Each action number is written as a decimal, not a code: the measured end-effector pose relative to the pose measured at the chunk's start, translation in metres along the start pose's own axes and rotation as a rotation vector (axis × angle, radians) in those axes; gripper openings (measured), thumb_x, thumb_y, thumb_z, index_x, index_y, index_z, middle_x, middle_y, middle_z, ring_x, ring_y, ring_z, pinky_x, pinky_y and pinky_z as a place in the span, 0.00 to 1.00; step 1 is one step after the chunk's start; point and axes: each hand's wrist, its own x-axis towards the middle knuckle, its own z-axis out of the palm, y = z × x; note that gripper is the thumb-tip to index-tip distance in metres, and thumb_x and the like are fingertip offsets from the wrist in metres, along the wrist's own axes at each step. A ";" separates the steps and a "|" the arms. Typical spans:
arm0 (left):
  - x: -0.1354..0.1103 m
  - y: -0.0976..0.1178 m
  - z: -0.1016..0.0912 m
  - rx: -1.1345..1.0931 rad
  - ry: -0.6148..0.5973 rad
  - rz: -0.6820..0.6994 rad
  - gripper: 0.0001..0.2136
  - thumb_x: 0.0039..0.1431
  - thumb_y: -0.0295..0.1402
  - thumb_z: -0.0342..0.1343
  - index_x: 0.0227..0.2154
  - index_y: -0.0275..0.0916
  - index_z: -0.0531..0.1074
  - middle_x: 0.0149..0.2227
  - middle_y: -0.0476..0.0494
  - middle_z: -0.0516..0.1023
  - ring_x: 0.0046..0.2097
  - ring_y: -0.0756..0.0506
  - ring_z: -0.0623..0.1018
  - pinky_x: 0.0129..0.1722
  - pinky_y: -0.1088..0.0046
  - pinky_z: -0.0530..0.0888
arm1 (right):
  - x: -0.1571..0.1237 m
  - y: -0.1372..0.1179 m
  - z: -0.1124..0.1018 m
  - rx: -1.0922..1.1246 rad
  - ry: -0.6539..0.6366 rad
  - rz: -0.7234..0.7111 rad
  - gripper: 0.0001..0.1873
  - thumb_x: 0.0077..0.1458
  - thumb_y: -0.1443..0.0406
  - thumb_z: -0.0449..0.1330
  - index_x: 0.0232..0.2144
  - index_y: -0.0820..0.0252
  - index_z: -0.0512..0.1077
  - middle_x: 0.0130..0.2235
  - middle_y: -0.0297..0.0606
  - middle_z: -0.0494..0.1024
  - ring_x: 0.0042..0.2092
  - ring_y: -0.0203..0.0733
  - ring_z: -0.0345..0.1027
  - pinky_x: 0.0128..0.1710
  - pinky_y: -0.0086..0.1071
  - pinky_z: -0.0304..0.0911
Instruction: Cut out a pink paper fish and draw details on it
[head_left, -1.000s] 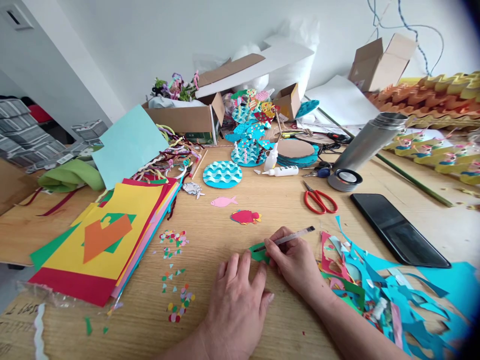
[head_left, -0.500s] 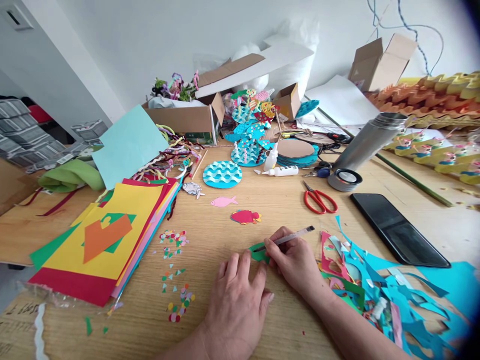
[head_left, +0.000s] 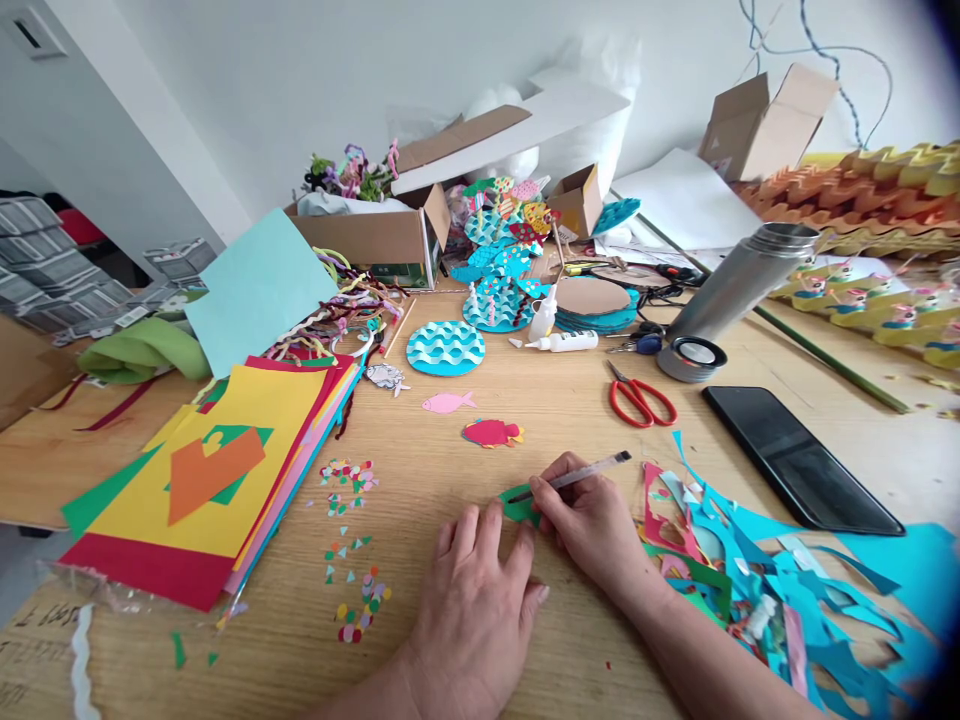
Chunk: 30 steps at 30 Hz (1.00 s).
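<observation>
My right hand (head_left: 592, 522) grips a thin clear pen (head_left: 581, 474) and rests its tip on a small green paper piece (head_left: 517, 505) lying on the wooden table (head_left: 570, 400). My left hand (head_left: 472, 600) lies flat beside it with its fingers stretched out, and the fingertips press on the green piece's near edge. A red paper fish (head_left: 491, 433) and a pink paper fish (head_left: 447, 403) lie just beyond the hands.
A stack of coloured paper sheets (head_left: 217, 470) lies at left, with confetti bits (head_left: 349, 540) beside it. Cut paper scraps (head_left: 750, 590) pile up at right. Red scissors (head_left: 637, 397), a black phone (head_left: 799, 458), a steel flask (head_left: 739, 285), a glue bottle (head_left: 562, 342) and cardboard boxes (head_left: 382, 235) stand farther back.
</observation>
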 end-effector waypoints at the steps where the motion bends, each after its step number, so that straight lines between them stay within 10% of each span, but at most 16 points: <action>1: 0.000 0.000 0.000 0.000 0.001 0.000 0.17 0.63 0.40 0.48 0.54 0.46 0.66 0.55 0.40 0.66 0.53 0.37 0.65 0.51 0.51 0.68 | 0.000 0.000 0.000 0.000 0.002 -0.002 0.11 0.54 0.60 0.57 0.23 0.56 0.63 0.17 0.28 0.68 0.15 0.31 0.57 0.15 0.25 0.52; 30: -0.001 0.000 0.001 0.001 0.009 0.000 0.17 0.63 0.42 0.49 0.53 0.45 0.67 0.55 0.40 0.66 0.52 0.37 0.66 0.49 0.51 0.69 | 0.001 0.005 0.000 -0.005 -0.003 -0.023 0.11 0.54 0.60 0.57 0.23 0.57 0.63 0.16 0.27 0.67 0.15 0.30 0.56 0.15 0.25 0.52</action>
